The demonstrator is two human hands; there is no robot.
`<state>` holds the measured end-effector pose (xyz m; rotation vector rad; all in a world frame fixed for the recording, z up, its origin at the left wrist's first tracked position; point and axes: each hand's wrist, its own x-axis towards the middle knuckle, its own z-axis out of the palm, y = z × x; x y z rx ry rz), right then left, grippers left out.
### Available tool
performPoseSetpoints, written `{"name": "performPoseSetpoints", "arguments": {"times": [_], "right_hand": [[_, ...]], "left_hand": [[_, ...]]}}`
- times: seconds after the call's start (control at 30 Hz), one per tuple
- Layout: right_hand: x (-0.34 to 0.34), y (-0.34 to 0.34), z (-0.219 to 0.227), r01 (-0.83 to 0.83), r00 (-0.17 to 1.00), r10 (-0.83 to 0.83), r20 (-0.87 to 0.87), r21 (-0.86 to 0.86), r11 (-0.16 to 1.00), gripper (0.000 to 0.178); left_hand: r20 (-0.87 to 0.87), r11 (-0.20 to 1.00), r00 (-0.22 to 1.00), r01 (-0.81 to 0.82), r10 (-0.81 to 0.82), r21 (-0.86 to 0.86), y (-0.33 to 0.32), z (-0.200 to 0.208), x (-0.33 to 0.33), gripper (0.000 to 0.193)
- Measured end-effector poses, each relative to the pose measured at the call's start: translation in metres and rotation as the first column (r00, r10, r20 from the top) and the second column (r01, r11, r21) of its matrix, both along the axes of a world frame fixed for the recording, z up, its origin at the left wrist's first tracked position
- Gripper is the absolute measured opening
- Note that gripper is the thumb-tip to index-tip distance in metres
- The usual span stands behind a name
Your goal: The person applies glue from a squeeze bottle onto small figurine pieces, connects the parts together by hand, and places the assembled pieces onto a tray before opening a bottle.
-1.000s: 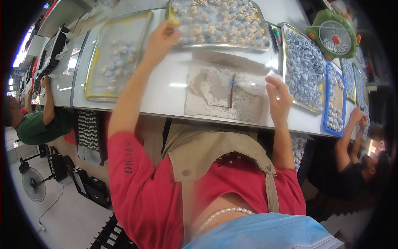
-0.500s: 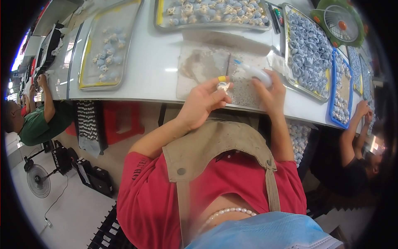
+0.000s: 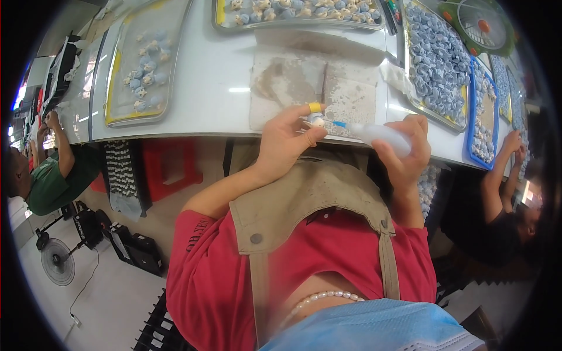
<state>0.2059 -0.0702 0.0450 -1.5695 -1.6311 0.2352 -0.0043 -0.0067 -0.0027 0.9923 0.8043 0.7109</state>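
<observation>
Between the thumb and fingers of my left hand [image 3: 287,134] is a small cream and blue-grey figurine head [image 3: 317,121]. A yellow band [image 3: 315,107] wraps one finger of that hand. My right hand [image 3: 405,146] grips a translucent white squeeze bottle [image 3: 383,137], tilted so that its thin blue-based nozzle [image 3: 338,123] points left at the figurine head. The nozzle tip is at or very near the piece; I cannot tell if they touch. Beneath both hands lies a stained, greyish work sheet [image 3: 281,88] at the table's front edge.
A tray [image 3: 111,114] with several finished-looking pieces stands at left, and a fuller tray [image 3: 219,14] at the back. To the right are a tray of blue-grey cups [image 3: 436,64], a blue-rimmed tray [image 3: 472,140] and a green fan [image 3: 481,26]. Co-workers sit on both sides.
My right hand has brought the bottle down and nearer to me, its nozzle now level with the figurine head. My left hand still holds the piece, turned somewhat.
</observation>
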Motion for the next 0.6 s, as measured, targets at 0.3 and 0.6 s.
{"name": "performPoseSetpoints", "arguments": {"times": [0.3, 0.6], "right_hand": [[-0.021, 0.012, 0.01, -0.019, 0.998, 0.018, 0.068, 0.017, 1.0, 0.027], [-0.015, 0.01, 0.008, 0.018, 1.0, -0.018, 0.025, -0.003, 1.0, 0.027]], "left_hand": [[-0.002, 0.999, 1.0, -0.018, 0.018, 0.031, 0.002, 0.001, -0.006, 0.037], [0.025, 0.999, 1.0, 0.009, -0.008, -0.038, 0.002, 0.004, -0.005, 0.036]]}}
